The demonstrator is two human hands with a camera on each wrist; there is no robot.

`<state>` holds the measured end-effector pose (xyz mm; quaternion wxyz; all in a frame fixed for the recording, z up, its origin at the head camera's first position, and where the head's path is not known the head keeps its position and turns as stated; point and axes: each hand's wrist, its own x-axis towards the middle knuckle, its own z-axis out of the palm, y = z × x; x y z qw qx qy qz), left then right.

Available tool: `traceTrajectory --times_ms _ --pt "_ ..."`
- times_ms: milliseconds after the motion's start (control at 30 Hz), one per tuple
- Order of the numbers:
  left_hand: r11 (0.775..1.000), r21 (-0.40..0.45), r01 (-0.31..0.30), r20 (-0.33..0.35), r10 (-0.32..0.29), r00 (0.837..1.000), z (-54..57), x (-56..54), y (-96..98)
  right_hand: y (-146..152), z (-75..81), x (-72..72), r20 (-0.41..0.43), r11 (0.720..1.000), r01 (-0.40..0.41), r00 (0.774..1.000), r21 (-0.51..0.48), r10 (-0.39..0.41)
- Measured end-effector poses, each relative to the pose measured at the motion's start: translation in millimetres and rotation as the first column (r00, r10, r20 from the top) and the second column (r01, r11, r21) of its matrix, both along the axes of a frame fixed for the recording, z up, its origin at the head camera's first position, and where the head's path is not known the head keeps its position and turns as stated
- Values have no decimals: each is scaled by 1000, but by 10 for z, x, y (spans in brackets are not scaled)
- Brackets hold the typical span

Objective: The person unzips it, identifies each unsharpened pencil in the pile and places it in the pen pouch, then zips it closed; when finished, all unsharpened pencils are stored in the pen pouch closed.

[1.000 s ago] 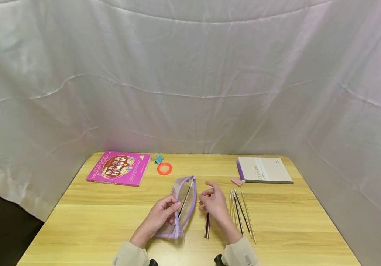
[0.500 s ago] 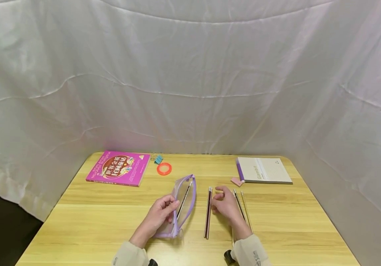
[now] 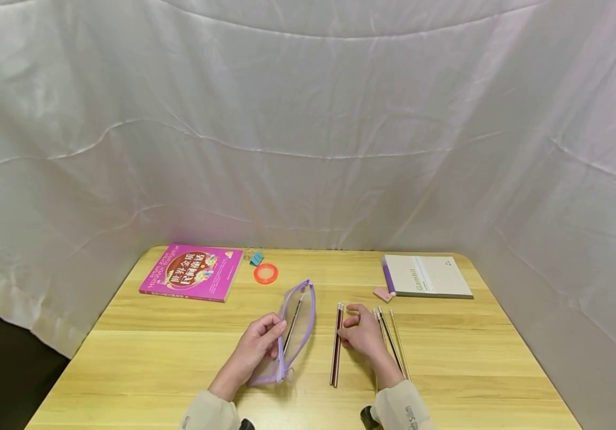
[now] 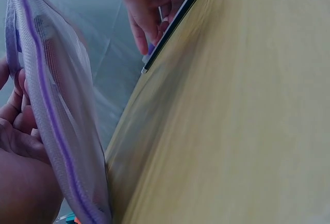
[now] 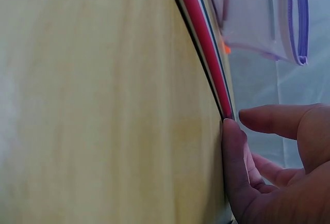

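A see-through mesh pencil case (image 3: 271, 364) with purple zip edging stands with its mouth unzipped, and a dark pencil (image 3: 293, 328) shows inside. My left hand (image 3: 259, 343) grips its left edge, thumb over the rim. Right of the case, two dark-red striped pencils (image 3: 336, 358) lie side by side on the table. My right hand (image 3: 365, 335) is beside them. In the right wrist view one fingertip touches the striped pencils (image 5: 203, 43), while another finger stays just apart from them. Several more pencils (image 3: 394, 340) lie right of and partly under my right hand.
A pink book (image 3: 195, 272) lies at the back left, near a teal binder clip (image 3: 256, 258) and a red tape roll (image 3: 266, 273). At the back right are a notebook (image 3: 428, 276) and a small pink tag-like piece (image 3: 383, 294). Grey cloth (image 3: 308, 119) surrounds the wooden table (image 3: 480, 364).
My right hand has drawn back right from beside the case's mouth, then eased slightly left to the two striped pencils. The case has tilted a little left in my left hand.
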<state>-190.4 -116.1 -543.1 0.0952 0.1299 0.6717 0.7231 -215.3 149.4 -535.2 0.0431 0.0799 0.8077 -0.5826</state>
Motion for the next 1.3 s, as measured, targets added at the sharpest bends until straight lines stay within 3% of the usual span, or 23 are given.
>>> traceTrajectory --times_ms 433,667,1033,1300 --pt "1000 5 6 18 -6 1000 -5 -7 -14 -12 19 1 -6 999 3 1000 47 -3" --pt "1000 3 4 35 -4 999 8 -4 4 33 37 11 -26 986 20 1000 164 -16" --pt "1000 -12 11 27 -10 1000 -2 15 -8 38 -2 4 -21 980 -21 999 200 26" --pt "1000 -8 13 23 -13 1000 -6 11 -8 49 6 -36 -8 953 -34 999 301 38"
